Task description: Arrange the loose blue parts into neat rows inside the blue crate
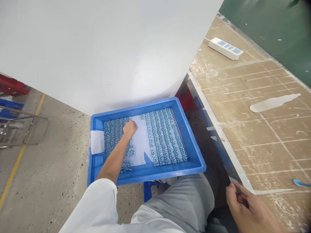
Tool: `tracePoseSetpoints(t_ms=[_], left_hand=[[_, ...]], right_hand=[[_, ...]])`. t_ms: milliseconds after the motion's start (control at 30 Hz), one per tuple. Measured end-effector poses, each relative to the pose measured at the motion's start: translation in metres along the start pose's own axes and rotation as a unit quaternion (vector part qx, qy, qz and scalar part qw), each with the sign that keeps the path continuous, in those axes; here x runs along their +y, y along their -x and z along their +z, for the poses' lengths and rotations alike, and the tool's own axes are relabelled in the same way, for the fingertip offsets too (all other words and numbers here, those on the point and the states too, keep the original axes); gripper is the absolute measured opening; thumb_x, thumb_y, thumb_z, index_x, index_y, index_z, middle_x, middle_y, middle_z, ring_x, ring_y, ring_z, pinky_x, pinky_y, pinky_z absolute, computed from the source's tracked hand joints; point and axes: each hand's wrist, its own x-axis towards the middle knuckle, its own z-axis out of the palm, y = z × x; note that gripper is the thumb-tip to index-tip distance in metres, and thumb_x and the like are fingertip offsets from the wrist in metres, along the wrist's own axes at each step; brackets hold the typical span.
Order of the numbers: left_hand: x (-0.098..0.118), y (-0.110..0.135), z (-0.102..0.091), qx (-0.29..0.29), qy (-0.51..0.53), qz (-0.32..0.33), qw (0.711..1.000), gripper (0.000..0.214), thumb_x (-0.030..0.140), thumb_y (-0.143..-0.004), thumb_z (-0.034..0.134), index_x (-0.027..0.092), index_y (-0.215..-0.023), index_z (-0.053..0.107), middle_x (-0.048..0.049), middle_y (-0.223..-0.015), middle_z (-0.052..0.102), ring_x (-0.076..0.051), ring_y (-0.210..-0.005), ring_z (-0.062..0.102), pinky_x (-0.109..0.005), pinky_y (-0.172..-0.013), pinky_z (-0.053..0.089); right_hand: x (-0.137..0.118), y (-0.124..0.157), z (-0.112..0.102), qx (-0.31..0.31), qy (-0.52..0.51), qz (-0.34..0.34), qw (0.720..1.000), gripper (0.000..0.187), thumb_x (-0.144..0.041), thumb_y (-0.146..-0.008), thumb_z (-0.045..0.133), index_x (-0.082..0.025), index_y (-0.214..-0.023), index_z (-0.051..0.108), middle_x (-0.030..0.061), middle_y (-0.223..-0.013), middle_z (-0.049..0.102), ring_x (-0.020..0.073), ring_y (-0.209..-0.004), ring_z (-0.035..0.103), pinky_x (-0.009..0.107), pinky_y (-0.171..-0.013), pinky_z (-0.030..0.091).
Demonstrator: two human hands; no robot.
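Blue pieces (165, 137) lie in a crosswise long tray (192, 139); left hand (130, 128), curled, is nearer, among them; right hand (249, 207), half-curled, is apart; their hold, I cannot tell.

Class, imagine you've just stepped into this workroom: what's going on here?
A person has their left hand inside a blue tray, over the inner edge of the left-hand group of small bluish pieces. More rows of them lie on the right, with a strip of white sheet showing between the groups. The right hand is at the edge of the cardboard-topped table. Whether either hand holds anything is too small to tell.
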Motion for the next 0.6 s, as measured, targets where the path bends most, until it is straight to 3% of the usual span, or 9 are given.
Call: tracePoseSetpoints(t_ms=[333, 467, 600], left_hand=[[0.006, 0.003, 0.001, 0.006, -0.038, 0.057, 0.998, 0.037, 0.028, -0.093, 0.056, 0.022, -0.125, 0.071, -0.0139, -0.124, 0.069, -0.026, -0.112, 0.067, -0.035, -0.096, 0.053], [0.000, 0.003, 0.001, 0.021, -0.039, 0.060, 0.997, 0.032, 0.030, -0.094, 0.055, 0.022, -0.118, 0.074, -0.0135, -0.127, 0.067, -0.025, -0.112, 0.067, -0.033, -0.097, 0.053], [-0.005, 0.004, 0.004, 0.022, -0.015, 0.031, 0.999, 0.027, 0.031, -0.094, 0.054, 0.023, -0.108, 0.076, -0.0107, -0.113, 0.074, -0.025, -0.108, 0.069, -0.033, -0.093, 0.053]], right_hand=[[-0.006, 0.000, -0.002, -0.026, 0.007, 0.048, 0.998, 0.015, -0.033, -0.088, 0.077, -0.018, -0.091, 0.078, -0.0077, -0.054, 0.054, 0.0071, -0.048, 0.048, 0.022, -0.047, 0.030], [-0.008, -0.003, -0.003, -0.014, 0.000, 0.042, 0.999, 0.015, -0.032, -0.088, 0.077, -0.017, -0.091, 0.077, -0.0075, -0.053, 0.051, 0.0067, -0.046, 0.046, 0.022, -0.045, 0.028], [-0.005, -0.004, -0.001, -0.010, -0.008, 0.029, 0.999, 0.017, -0.031, -0.087, 0.078, -0.017, -0.096, 0.076, -0.0057, -0.055, 0.053, 0.0073, -0.047, 0.046, 0.021, -0.046, 0.026]])
